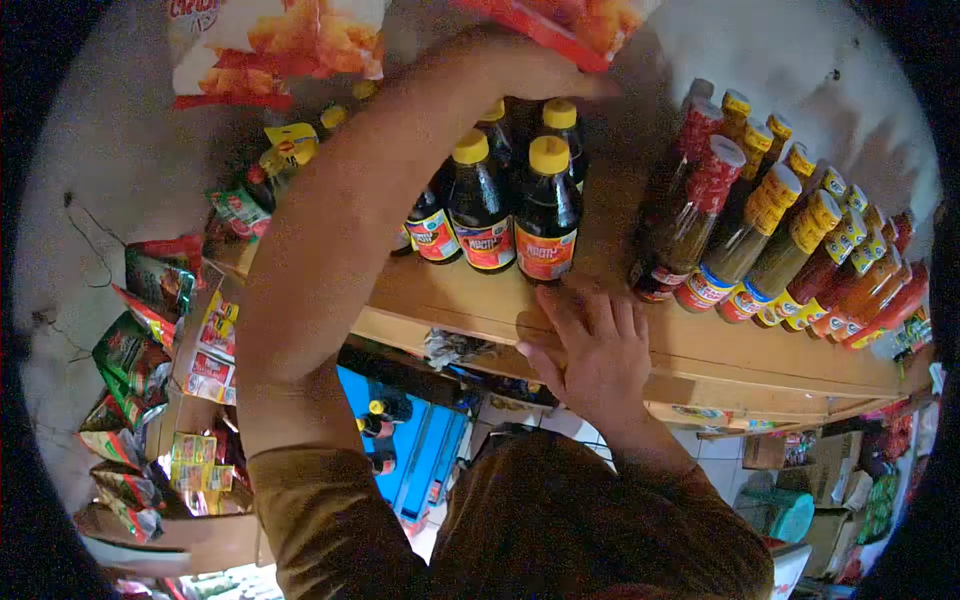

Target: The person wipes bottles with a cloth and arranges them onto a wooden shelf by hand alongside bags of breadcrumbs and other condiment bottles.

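My left arm reaches up across the shelf, and my left hand [540, 75] is at the top, behind the dark bottles and partly covered by a red-edged packet [585, 30]; what it holds, if anything, is hidden. My right hand [598, 345] lies on the front of the wooden shelf [740, 345], thumb apart from the fingers. Its fingertips are close to the base of a dark bottle with a yellow cap [547, 215]. Beside that stands another dark bottle [482, 210], with more behind and to the left, partly hidden by my arm.
Rows of sauce bottles [765, 245] stand on the right of the shelf. Hanging sachets [130, 370] line the left wall. A large snack packet [280, 45] hangs at the top left. Below the shelf is a blue crate [425, 450] with bottles; cardboard boxes [820, 470] are at lower right.
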Action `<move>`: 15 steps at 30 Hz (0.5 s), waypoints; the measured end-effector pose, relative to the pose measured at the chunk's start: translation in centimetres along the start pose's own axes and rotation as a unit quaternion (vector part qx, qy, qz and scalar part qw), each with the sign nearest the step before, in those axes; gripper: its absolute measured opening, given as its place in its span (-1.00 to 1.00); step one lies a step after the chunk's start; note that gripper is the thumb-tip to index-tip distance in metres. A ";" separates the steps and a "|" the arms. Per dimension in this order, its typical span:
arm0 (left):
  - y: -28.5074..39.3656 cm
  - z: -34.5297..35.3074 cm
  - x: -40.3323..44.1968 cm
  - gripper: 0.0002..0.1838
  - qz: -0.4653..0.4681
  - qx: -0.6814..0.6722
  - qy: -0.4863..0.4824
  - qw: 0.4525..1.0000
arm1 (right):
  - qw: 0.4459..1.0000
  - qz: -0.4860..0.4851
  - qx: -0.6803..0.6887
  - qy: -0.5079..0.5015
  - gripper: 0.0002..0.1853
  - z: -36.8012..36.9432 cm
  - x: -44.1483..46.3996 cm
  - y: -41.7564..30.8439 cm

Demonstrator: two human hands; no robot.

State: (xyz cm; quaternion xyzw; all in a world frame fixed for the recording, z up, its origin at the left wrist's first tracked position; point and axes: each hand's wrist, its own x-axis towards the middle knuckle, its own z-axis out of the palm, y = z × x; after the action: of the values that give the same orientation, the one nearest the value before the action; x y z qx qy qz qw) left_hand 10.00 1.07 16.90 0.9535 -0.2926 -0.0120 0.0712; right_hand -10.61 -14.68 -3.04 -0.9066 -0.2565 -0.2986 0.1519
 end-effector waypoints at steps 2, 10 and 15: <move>0.1 -0.1 0.6 -0.33 0.003 0.000 0.012 1.000 | 1.000 0.005 -0.005 -0.004 -0.39 0.0 0.0 0.0; 0.8 -0.9 2.7 -0.32 0.013 -0.010 0.024 1.000 | 1.000 0.011 0.009 0.011 -0.37 0.5 -0.2 0.2; 0.5 -1.3 2.8 -0.31 0.005 -0.004 0.032 0.999 | 1.000 0.024 0.015 -0.006 -0.36 0.1 0.2 -0.1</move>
State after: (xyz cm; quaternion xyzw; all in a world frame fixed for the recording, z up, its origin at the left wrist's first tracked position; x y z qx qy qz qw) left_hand 12.10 -0.77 18.31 0.9516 -0.2949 0.0181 0.0842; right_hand -10.50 -14.48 -3.02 -0.9117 -0.2404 -0.2857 0.1713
